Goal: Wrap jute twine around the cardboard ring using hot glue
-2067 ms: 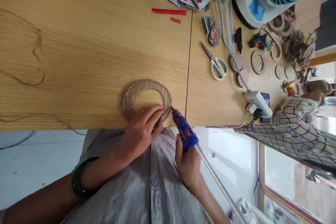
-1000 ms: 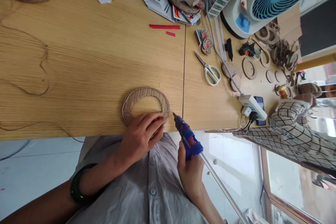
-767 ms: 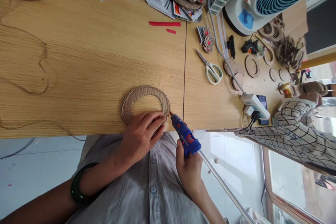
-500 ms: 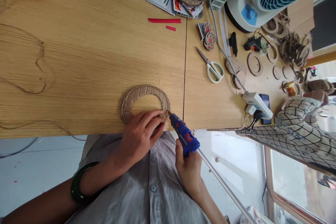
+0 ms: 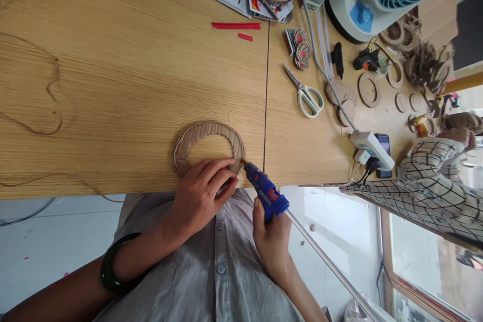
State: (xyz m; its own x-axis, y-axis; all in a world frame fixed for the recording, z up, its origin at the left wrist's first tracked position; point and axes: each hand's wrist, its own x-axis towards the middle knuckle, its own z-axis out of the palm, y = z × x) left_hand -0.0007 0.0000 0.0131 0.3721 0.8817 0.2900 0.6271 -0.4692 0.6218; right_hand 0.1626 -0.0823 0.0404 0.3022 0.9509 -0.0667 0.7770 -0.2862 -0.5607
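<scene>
Cardboard ring (image 5: 206, 128) flat on the wooden surface (image 5: 132, 85), directly in front of you; use it as landmark.

Your left grip (image 5: 199, 191) lies over the ring's near side, fingers (image 5: 218, 166) bent across the band. Thumb hidden; cannot tell whether you pinch the band or only press it down. Dark bangle (image 5: 108, 267) on that wrist.

Your right grip (image 5: 273, 244) is wrapped round a blue glue gun (image 5: 266, 191), just right of the ring. Its nozzle (image 5: 245, 163) points at the ring's right rim; contact or slight gap, cannot tell. A long clear glue stick (image 5: 332, 267) runs out of the gun's back, away from the ring.

Beyond the ring and to its right: scissors (image 5: 309, 100), blades partly apart, pale handles. Farther past them from the ring, corrugated rosettes (image 5: 303, 51) with red centres. Well beyond the ring, a long red strip (image 5: 236, 25) and a short red strip (image 5: 245, 37). Loose twine (image 5: 56, 73) trails left of the ring. Far right of it, a power strip (image 5: 372, 150), then another person's checked sleeve (image 5: 428, 161).
</scene>
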